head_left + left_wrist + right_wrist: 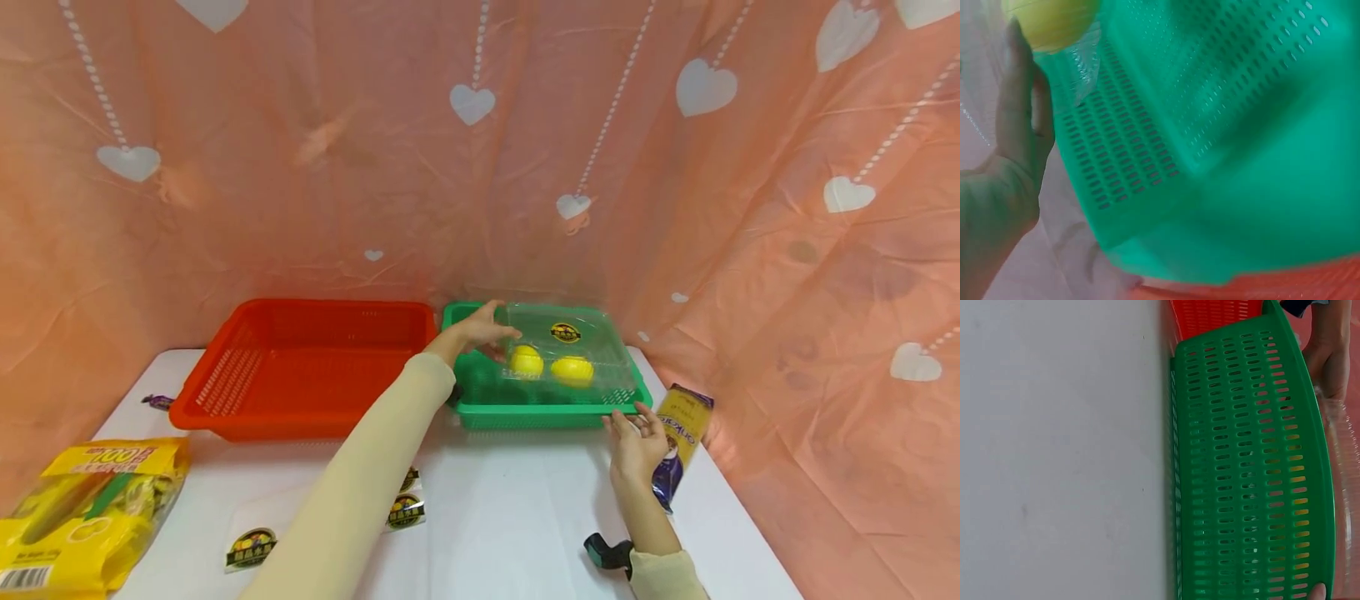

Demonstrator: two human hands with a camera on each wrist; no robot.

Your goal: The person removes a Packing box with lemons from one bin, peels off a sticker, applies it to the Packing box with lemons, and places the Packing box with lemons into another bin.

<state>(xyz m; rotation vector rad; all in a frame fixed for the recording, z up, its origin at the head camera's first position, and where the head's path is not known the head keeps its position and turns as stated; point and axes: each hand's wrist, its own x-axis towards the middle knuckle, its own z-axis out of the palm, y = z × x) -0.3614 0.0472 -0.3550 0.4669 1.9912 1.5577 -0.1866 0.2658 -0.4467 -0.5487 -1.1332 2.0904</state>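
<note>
My left hand (480, 329) pinches the left edge of a clear plastic bag (600, 329) with a round black-and-yellow label. Two lemons (572, 371) lie inside the bag, which overlaps the green basket (555, 412) in the head view. One lemon (1054, 25) shows through the plastic just by my left fingertip in the left wrist view. With its fingertips, my right hand (637, 454) holds the basket's front rim near the right corner. A single fingertip (1317, 592) of it appears against the rim in the right wrist view.
An orange-red basket (300, 429) stands left of the green one. Labelled clear bags (251, 546) lie at the front. A yellow snack bag (105, 517) is at the left, a purple-and-gold packet (682, 433) at the right. A pink heart-patterned curtain (337, 167) hangs behind.
</note>
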